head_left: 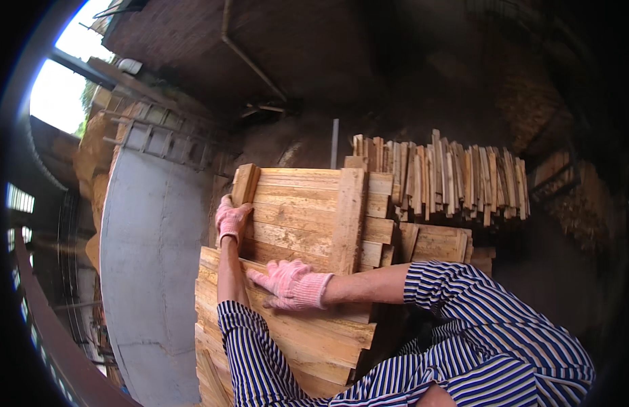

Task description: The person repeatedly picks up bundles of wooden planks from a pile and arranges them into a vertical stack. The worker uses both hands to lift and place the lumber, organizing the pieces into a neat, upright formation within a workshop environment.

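My left hand (233, 218), in a pink knitted glove, grips the near end of a short wooden batten (245, 184). That batten lies across the left ends of a layer of planks (297, 199). A second wooden crosspiece (348, 220) runs over the same layer farther right. My right hand (291, 283), gloved alike, rests on the nearer stack of planks (308, 332) with its fingers stretched toward the left. Nothing shows in its grasp. The undersides of its fingers are hidden.
Many narrow wood strips (457, 176) are piled at the back right, above a smaller plank stack (436, 243). On the left runs a long grey panel (155, 258), with a ladder-like frame (168, 136) at its far end. A pipe (250, 57) crosses the dark brick wall.
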`<state>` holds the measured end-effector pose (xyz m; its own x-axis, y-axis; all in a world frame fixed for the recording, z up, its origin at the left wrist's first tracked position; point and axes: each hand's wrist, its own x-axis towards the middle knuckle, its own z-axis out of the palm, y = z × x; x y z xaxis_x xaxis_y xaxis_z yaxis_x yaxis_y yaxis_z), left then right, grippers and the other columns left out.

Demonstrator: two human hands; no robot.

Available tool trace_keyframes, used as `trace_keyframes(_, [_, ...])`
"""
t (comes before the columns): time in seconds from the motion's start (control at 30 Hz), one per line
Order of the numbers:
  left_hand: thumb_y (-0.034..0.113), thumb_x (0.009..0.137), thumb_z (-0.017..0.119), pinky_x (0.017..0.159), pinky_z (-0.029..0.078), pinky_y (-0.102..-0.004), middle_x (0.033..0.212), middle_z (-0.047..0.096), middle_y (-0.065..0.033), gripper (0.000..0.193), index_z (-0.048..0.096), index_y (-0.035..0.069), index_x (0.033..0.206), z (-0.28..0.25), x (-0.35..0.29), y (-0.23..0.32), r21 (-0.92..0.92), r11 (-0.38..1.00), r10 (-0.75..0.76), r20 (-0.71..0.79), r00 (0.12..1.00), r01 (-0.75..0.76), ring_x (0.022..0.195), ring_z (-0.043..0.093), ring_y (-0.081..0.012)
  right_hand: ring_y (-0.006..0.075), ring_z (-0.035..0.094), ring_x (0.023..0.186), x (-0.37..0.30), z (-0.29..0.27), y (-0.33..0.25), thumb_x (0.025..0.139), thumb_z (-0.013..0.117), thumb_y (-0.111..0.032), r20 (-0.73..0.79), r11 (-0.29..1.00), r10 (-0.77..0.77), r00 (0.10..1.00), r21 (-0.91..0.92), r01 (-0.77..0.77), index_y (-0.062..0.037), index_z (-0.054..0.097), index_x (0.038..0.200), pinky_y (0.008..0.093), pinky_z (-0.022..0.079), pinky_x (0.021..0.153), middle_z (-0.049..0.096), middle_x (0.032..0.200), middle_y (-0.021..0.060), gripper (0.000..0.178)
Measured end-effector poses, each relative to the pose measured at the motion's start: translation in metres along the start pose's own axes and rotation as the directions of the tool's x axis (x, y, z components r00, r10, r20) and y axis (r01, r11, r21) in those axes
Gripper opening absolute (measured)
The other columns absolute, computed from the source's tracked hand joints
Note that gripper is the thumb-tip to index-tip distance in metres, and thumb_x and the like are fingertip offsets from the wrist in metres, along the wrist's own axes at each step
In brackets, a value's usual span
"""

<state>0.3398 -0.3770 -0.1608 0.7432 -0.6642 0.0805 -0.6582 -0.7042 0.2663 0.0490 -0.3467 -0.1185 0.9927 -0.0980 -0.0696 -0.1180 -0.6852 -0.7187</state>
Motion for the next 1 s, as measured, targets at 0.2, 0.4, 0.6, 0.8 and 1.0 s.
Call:
trace_keyframes(0.2, [0.028, 0.072, 0.080, 0.077, 0.054, -0.0408, 0.099, 0.073, -0.0166, 0.053, 0.063, 0.003, 0.116, 0.017, -0.002, -0.022, -0.123, 0.992, 0.021, 0.089, 0.996, -0.010, 0.086, 0.070, -0.0299, 0.0428, 0.048, 0.128, -0.043, -0.003, 0.019, 0.087, 0.064, -0.051, -0.427, 0.953, -0.290, 0.856, -0.050, 0.298, -0.0053, 0.046, 0.143, 0.0574, 0.040, 0.101, 0.046, 0.140, 0.0298, 0.075])
trace_keyframes(0.4, [0.028, 0.073, 0.080, 0.074, 0.054, -0.0395, 0.093, 0.072, -0.0179, 0.050, 0.065, 0.001, 0.111, 0.012, 0.038, 0.013, 0.322, 0.945, -0.025, 0.252, 0.967, -0.060, 0.082, 0.068, -0.0288, 0.0352, 0.053, 0.129, -0.190, -0.018, 0.143, 0.099, 0.052, -0.050, -0.851, 0.993, -0.072, 0.520, -0.015, 0.114, -0.0140, 0.050, 0.145, 0.0480, 0.046, 0.107, 0.049, 0.145, 0.0209, 0.058])
trace_keyframes(0.6, [0.056, 0.079, 0.073, 0.100, 0.046, -0.0525, 0.138, 0.055, -0.0263, 0.094, 0.037, 0.008, 0.151, -0.007, 0.149, 0.070, 0.630, 0.746, 0.217, 0.077, 0.973, -0.217, 0.122, 0.054, -0.0462, 0.0362, 0.042, 0.140, -0.285, 0.033, 0.292, 0.097, 0.053, -0.049, -0.393, 0.657, 0.752, 0.529, 0.510, -0.555, -0.0123, 0.046, 0.147, 0.0431, 0.036, 0.115, 0.039, 0.154, 0.0177, 0.063])
trace_keyframes(0.8, [0.047, 0.083, 0.065, 0.106, 0.044, -0.0406, 0.138, 0.059, -0.0220, 0.077, 0.049, 0.003, 0.145, 0.118, 0.170, 0.414, 0.168, 0.851, 0.467, 0.188, 0.864, -0.497, 0.125, 0.057, -0.0377, 0.0369, 0.039, 0.143, -0.316, 0.033, 0.408, 0.096, 0.054, -0.049, -0.072, 0.354, 0.917, 0.392, 0.598, -0.719, -0.0103, 0.039, 0.152, 0.0417, 0.035, 0.116, 0.034, 0.159, 0.0191, 0.070])
trace_keyframes(1.0, [0.034, 0.091, 0.074, 0.093, 0.049, -0.0363, 0.122, 0.067, -0.0168, 0.055, 0.058, 0.000, 0.131, 0.447, 0.112, 0.488, -0.497, 0.853, 0.415, 0.461, 0.785, -0.160, 0.105, 0.063, -0.0241, 0.0380, 0.051, 0.132, -0.342, 0.070, 0.546, 0.095, 0.061, -0.047, 0.007, 0.151, 0.975, 0.223, 0.714, -0.684, -0.0061, 0.049, 0.144, 0.0406, 0.040, 0.111, 0.052, 0.143, 0.0239, 0.065])
